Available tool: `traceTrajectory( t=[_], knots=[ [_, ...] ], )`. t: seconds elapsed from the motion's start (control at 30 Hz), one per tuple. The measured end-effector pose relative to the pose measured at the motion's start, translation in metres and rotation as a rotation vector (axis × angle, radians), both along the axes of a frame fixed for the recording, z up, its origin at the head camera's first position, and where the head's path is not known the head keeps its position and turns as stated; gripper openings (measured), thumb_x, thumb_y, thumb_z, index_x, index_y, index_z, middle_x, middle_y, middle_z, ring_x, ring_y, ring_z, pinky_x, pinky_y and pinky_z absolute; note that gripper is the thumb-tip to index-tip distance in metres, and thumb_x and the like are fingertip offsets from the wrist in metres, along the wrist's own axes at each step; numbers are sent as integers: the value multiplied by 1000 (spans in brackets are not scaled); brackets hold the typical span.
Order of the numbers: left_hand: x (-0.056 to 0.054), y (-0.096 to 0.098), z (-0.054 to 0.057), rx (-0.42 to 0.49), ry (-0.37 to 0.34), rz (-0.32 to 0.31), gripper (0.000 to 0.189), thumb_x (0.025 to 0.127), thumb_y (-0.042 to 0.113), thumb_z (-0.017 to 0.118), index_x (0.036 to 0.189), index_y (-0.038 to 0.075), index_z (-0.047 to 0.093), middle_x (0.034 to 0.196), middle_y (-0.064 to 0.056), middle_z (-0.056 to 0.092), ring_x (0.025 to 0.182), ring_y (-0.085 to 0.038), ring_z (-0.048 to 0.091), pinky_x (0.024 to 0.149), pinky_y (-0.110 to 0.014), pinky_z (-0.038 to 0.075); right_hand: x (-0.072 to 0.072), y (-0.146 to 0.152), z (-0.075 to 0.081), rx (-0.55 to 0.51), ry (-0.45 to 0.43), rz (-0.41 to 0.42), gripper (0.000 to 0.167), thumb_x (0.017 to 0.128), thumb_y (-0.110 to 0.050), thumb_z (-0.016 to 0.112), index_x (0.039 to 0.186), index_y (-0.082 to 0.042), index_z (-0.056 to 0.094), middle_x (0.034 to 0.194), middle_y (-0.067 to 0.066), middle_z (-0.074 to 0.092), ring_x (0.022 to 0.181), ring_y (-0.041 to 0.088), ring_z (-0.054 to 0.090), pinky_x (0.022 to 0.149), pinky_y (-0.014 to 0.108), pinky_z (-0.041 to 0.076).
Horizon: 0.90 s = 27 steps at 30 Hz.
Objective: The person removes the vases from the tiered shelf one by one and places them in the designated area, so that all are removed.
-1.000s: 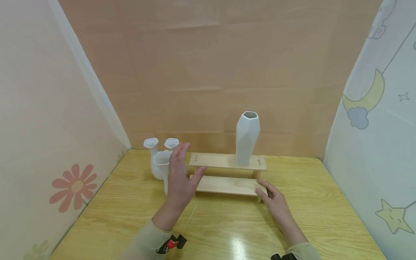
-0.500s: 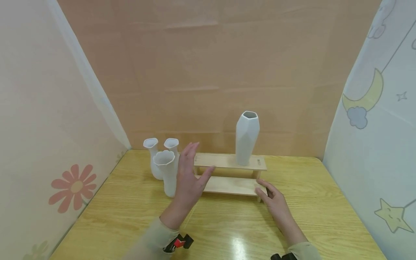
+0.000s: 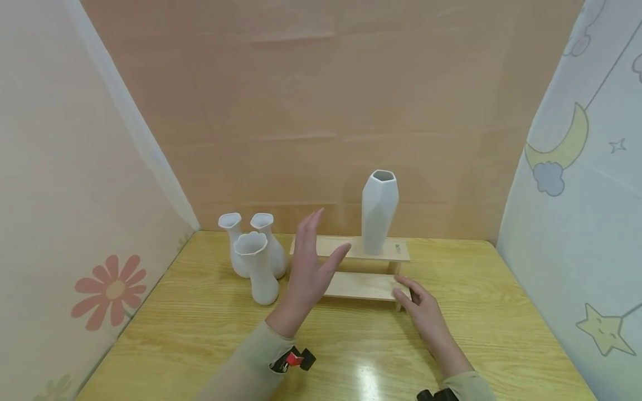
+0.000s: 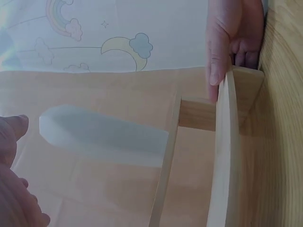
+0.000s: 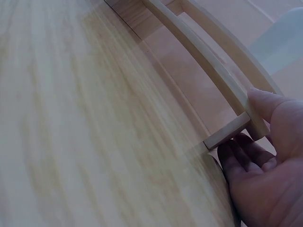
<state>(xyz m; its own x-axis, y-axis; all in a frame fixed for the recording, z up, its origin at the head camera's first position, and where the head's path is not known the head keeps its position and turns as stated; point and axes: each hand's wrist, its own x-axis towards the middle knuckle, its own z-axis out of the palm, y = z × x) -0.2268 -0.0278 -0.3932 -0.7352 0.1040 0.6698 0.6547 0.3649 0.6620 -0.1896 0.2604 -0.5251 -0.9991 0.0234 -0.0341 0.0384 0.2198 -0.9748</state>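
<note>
A two-tier wooden shelf (image 3: 358,286) stands on the table, with a tall faceted white vase (image 3: 378,214) upright on the right part of its upper board. My right hand (image 3: 426,314) grips the right end of the lower board. Seen from the right wrist, the thumb (image 5: 266,101) lies on the board's edge and the other fingers curl beneath it. My left hand (image 3: 310,274) is raised with fingers spread and holds nothing. It overlaps the shelf's left end in the head view. In the left wrist view, part of this hand (image 4: 16,194) shows beside the tall vase.
Left of the shelf, three white vases stand grouped on the table (image 3: 170,334): a scalloped-rim one (image 3: 262,273) in front, a left one (image 3: 237,250) and a right one (image 3: 274,253) behind. A brown backdrop (image 3: 301,111) and printed side sheets enclose the table.
My left hand has moved right, away from the white vases and across the shelf's left end, uncovering the vases. The right hand has stayed at the shelf's right end.
</note>
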Motion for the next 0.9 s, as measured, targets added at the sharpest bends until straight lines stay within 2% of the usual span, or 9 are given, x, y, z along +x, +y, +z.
traceTrajectory(
  t=[0.17,0.37,0.53,0.7,0.9],
  knots=[
    [-12,17,5,42,-125,-35,89,101,38,84,172,19,35,169,-7,39,156,-30,40,125,-60,37,1,0,2,-5,1,-4,69,108,-51,70,165,-18,51,180,9,29,169,31,10,133,49,17],
    [-26,37,14,77,-204,-78,91,101,37,84,173,19,33,169,-7,40,156,-30,41,124,-60,38,0,0,3,3,-3,-11,68,108,-52,70,164,-18,53,180,9,29,169,32,12,133,47,18],
    [-39,51,22,84,-230,-100,93,100,32,86,174,18,32,168,-11,41,156,-28,41,123,-60,40,-1,-2,2,-2,3,-7,67,108,-52,70,164,-18,53,179,8,31,169,31,13,133,47,19],
    [-51,63,25,62,-236,-104,97,98,32,88,174,18,30,168,-14,42,154,-32,43,120,-62,43,-1,-4,2,-9,4,-4,67,108,-51,70,164,-18,53,178,7,33,169,31,13,133,48,18],
    [-59,72,26,100,-287,-132,99,98,32,88,175,17,27,168,-15,42,155,-35,43,119,-61,44,0,-5,2,-9,0,-2,67,108,-51,70,164,-18,53,178,8,32,169,32,12,133,49,18]
  ],
)
